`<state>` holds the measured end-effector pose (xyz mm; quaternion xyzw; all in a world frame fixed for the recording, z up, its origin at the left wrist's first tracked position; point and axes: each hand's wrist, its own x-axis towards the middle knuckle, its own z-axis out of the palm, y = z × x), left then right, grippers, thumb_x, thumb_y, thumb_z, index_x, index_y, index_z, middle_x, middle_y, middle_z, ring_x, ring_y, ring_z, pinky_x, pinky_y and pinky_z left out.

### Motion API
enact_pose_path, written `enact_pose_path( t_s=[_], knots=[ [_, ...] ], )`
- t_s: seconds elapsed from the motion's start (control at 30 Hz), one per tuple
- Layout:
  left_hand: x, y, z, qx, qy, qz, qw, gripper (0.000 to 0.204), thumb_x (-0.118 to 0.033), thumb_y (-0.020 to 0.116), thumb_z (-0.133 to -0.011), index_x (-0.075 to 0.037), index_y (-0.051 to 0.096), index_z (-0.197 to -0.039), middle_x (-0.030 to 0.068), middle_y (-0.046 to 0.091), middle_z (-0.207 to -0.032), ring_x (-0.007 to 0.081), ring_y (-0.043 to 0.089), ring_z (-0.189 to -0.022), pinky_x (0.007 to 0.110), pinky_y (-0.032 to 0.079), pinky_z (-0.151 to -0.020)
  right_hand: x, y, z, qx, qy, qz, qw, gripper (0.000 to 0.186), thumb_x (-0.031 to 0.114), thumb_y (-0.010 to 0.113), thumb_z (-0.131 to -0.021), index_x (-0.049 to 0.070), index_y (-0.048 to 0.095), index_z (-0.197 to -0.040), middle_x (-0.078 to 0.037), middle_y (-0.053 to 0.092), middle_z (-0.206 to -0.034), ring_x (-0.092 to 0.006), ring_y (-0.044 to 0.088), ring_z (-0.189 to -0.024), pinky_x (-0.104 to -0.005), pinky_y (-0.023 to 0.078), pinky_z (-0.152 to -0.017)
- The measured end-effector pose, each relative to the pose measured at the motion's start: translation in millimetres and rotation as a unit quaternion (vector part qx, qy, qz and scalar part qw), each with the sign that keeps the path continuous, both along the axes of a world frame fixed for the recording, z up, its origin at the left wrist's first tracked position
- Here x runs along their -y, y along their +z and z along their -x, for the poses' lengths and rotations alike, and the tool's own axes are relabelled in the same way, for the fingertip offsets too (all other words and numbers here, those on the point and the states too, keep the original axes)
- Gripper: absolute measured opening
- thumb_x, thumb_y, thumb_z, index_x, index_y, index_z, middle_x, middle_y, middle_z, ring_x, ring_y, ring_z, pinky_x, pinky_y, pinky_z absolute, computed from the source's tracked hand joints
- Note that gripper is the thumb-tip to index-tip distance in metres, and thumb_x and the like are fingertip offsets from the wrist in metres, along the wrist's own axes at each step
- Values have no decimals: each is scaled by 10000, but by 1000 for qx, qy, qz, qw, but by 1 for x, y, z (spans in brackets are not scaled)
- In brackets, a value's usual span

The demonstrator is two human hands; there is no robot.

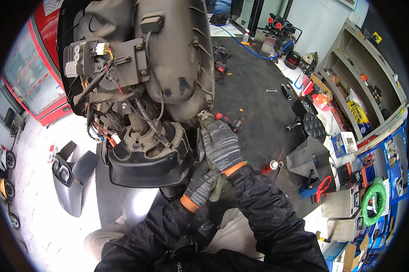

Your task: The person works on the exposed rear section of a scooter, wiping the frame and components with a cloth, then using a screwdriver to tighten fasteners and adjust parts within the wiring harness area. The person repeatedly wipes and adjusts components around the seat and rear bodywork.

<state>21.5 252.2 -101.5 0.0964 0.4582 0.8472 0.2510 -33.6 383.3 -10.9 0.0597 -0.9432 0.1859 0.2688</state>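
Observation:
The dusty front of a scooter [172,59] stands before me, stripped of its outer cover, with wiring and a finned metal unit [79,59] exposed. Both my hands wear grey striped gloves with orange cuffs. My right hand [222,147] is closed on a grey-green rag [219,188] at the right edge of the scooter's body, a bunched end showing past the fingers. Below it, my left hand [200,187] is closed around the rag's lower part, next to a black plastic piece [145,172]. Both hands' fingertips are partly hidden.
A silver front cover with headlights [79,177] lies on the floor at left, near a red glass-door cabinet [36,68]. On the dark mat are a red-and-black power tool [234,122], a wrench [271,90] and a spray can [270,167]. Shelves [363,77] and boxes [344,144] line the right.

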Motion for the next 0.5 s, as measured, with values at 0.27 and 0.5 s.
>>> enact_pose_path(
  t_s=[0.27, 0.5],
  knots=[
    [4, 4, -2, -61, -5, 111, 992, 371, -99, 605, -1012, 24, 598, -1363, 101, 679, -1277, 192, 615, -1170, 327, 483, -1025, 4, 7, -1, 25, 2, -1, 1000, 355, 226, 567, -977, 9, 668, -1240, -193, 700, -1190, -344, 665, -1091, -460, 522, -983],
    [5, 11, -9, -22, -13, 97, 995, 494, -62, 616, -1007, 24, 509, -1482, 89, 609, -1427, 196, 567, -1285, 320, 435, -1097, 1, 8, 0, 147, 18, -5, 989, 360, 216, 558, -978, 17, 662, -1259, -199, 699, -1190, -363, 647, -1148, -455, 493, -1048]
  ],
)
